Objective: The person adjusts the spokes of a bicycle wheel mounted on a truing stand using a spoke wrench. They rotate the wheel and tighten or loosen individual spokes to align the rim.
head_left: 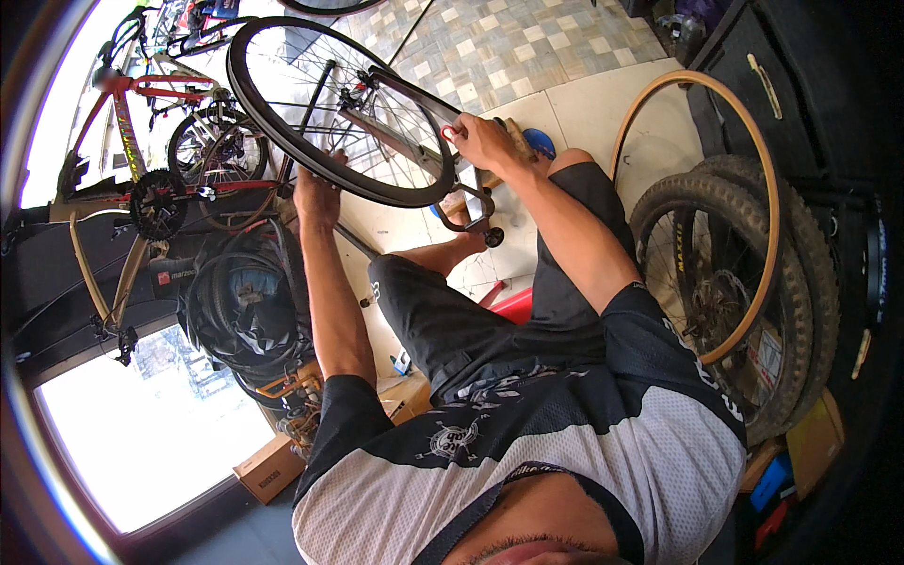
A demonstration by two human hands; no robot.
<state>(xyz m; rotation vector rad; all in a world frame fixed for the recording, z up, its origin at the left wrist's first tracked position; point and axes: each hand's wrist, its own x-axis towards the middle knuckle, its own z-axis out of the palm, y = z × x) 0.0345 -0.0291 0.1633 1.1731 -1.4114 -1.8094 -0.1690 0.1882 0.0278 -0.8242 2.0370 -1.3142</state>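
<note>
A spoked bicycle wheel with a black rim and no tyre sits tilted in a wheel truing stand, in front of my knees. My left hand grips the near left part of the rim; its fingers are partly hidden behind it. Beyond the right side of the rim, my right hand is closed, with a small red spoke wrench pinched at the fingertips. The wrench is close to the rim and spokes; whether it sits on a spoke cannot be seen.
Knobbly tyred wheels and a tan hoop lean at the right beside dark drawers. On the left stand a red bicycle frame and a bundle of black tyres. A cardboard box lies by the bright window.
</note>
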